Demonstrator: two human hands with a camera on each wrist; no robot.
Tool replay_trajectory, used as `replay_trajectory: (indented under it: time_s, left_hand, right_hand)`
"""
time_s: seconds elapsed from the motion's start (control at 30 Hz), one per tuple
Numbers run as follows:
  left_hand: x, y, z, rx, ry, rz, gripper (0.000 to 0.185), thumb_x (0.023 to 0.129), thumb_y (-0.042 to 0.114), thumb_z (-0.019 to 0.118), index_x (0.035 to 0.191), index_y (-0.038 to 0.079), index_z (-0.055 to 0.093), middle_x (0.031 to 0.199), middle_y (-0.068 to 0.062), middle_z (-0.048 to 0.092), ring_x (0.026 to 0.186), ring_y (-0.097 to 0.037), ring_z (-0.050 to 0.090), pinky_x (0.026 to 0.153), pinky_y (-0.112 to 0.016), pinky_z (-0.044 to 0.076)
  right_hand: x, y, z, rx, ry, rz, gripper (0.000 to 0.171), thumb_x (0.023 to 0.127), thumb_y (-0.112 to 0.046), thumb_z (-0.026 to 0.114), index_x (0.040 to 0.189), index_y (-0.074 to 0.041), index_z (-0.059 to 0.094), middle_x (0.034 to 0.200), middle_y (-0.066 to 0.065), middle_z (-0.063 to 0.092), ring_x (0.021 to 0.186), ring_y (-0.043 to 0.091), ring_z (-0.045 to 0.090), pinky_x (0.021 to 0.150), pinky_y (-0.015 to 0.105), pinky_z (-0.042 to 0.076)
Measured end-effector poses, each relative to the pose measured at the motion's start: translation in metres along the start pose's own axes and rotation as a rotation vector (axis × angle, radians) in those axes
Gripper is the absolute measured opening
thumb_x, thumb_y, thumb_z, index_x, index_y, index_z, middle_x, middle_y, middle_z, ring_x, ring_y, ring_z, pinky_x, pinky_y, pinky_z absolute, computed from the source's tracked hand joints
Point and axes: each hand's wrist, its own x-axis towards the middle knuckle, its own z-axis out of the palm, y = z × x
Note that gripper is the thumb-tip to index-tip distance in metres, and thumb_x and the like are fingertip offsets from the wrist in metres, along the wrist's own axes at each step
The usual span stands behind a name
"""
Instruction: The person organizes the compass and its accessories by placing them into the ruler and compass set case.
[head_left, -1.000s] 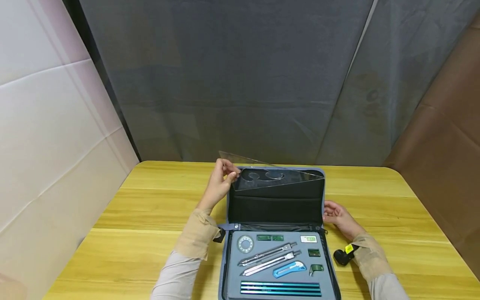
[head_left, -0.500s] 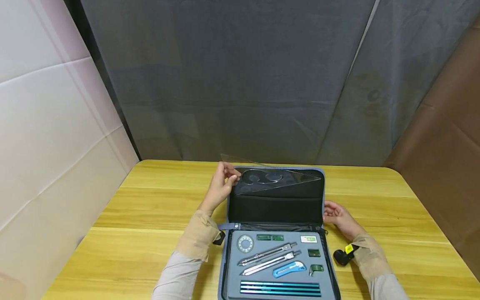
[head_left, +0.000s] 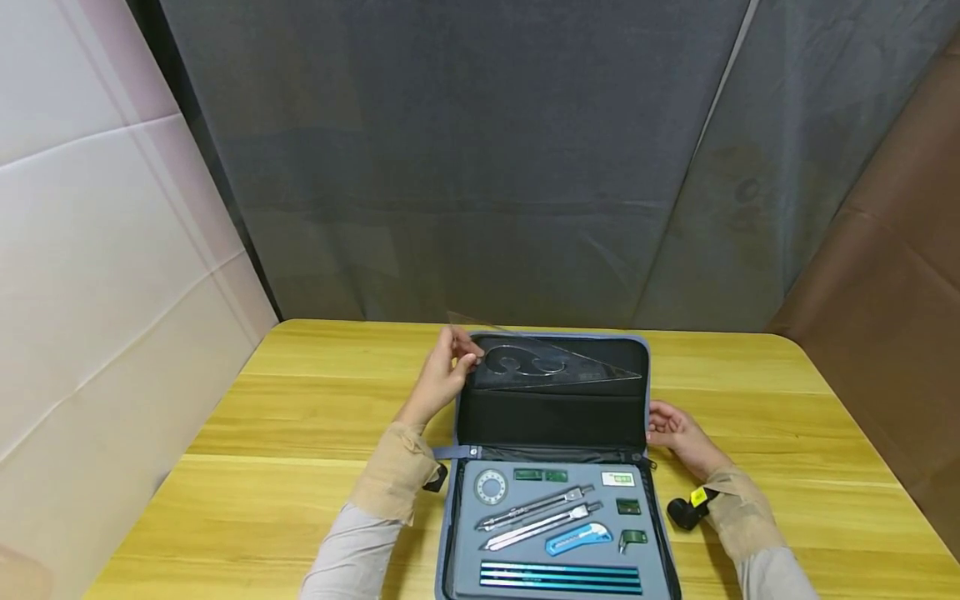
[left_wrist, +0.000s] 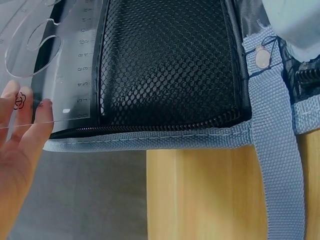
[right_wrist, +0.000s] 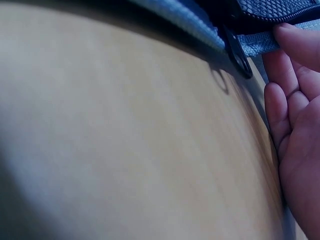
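Observation:
An open grey case (head_left: 450, 533) lies on the wooden table (head_left: 300, 433), its black lid (head_left: 551, 412) folded back flat. My left hand (head_left: 452, 360) pinches the left corner of a clear plastic triangle ruler (head_left: 592, 367), which lies low over the lid's far part. In the left wrist view the ruler (left_wrist: 55, 65) sits over the lid's mesh pocket (left_wrist: 170, 65), with my left hand (left_wrist: 20, 145) at its edge. My right hand (head_left: 663, 429) rests against the lid's right edge with relaxed fingers. The right wrist view shows that hand's (right_wrist: 295, 140) fingertip touching the grey trim (right_wrist: 255, 45) by a zipper pull (right_wrist: 235, 56).
The case's foam tray holds a compass (head_left: 536, 505), a blue box cutter (head_left: 577, 538), teal pencils (head_left: 561, 577) and a round dial (head_left: 491, 487). A small black device with a yellow tag (head_left: 686, 510) sits at my right wrist. A grey curtain (head_left: 480, 167) hangs behind the table.
The left hand has lowered the clear triangle and tipped it flatter, from above the lid's far edge down onto the lid. The right hand has stayed put.

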Motion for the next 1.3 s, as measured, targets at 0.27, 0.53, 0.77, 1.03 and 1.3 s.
replay_trajectory:
  time_s: [0.27, 0.53, 0.77, 1.03, 1.3]
  left_hand:
    - [0.002, 0.003, -0.001, 0.004, -0.040, 0.029, 0.016, 0.082, -0.019, 0.048, 0.095, -0.014, 0.040, 0.085, -0.029, 0.061, 0.074, -0.038, 0.057, 0.066, -0.044, 0.049]
    - [0.005, -0.010, 0.001, 0.026, -0.064, 0.026, 0.018, 0.083, -0.017, 0.050, 0.096, -0.008, 0.041, 0.086, -0.024, 0.062, 0.074, -0.032, 0.058, 0.068, -0.042, 0.049]
    - [0.012, -0.028, 0.002, 0.033, -0.090, 0.025, 0.023, 0.084, -0.012, 0.053, 0.099, 0.000, 0.039, 0.088, -0.017, 0.063, 0.075, -0.025, 0.058, 0.072, -0.038, 0.049]
    - [0.011, -0.029, 0.003, 0.017, -0.116, -0.011, 0.023, 0.084, -0.012, 0.053, 0.099, -0.001, 0.040, 0.088, -0.018, 0.061, 0.075, -0.025, 0.057, 0.071, -0.033, 0.049]
    - [0.008, -0.009, 0.002, -0.012, -0.144, -0.019, 0.021, 0.083, -0.016, 0.050, 0.099, -0.010, 0.038, 0.087, -0.027, 0.059, 0.076, -0.037, 0.057, 0.070, -0.044, 0.049]
  right_hand:
    - [0.000, 0.000, -0.001, 0.024, -0.019, -0.007, 0.042, 0.083, 0.010, 0.053, 0.106, -0.025, 0.055, 0.093, -0.011, 0.062, 0.081, 0.002, 0.052, 0.073, 0.015, 0.044]
    - [-0.001, -0.001, 0.000, 0.017, -0.023, -0.002, 0.043, 0.083, 0.010, 0.052, 0.107, -0.025, 0.055, 0.094, -0.011, 0.063, 0.082, 0.003, 0.052, 0.073, 0.016, 0.045]
    - [-0.002, -0.003, 0.001, 0.037, -0.041, -0.026, 0.046, 0.082, 0.014, 0.050, 0.108, -0.023, 0.055, 0.095, -0.011, 0.062, 0.083, 0.003, 0.053, 0.074, 0.015, 0.044]
    - [0.000, 0.000, -0.002, 0.014, -0.041, -0.014, 0.048, 0.080, 0.014, 0.049, 0.107, -0.024, 0.055, 0.095, -0.010, 0.063, 0.083, 0.003, 0.054, 0.074, 0.016, 0.045]
    - [-0.001, -0.002, -0.002, 0.009, -0.042, -0.018, 0.046, 0.081, 0.014, 0.049, 0.108, -0.023, 0.055, 0.094, -0.010, 0.063, 0.082, 0.003, 0.054, 0.074, 0.016, 0.045]
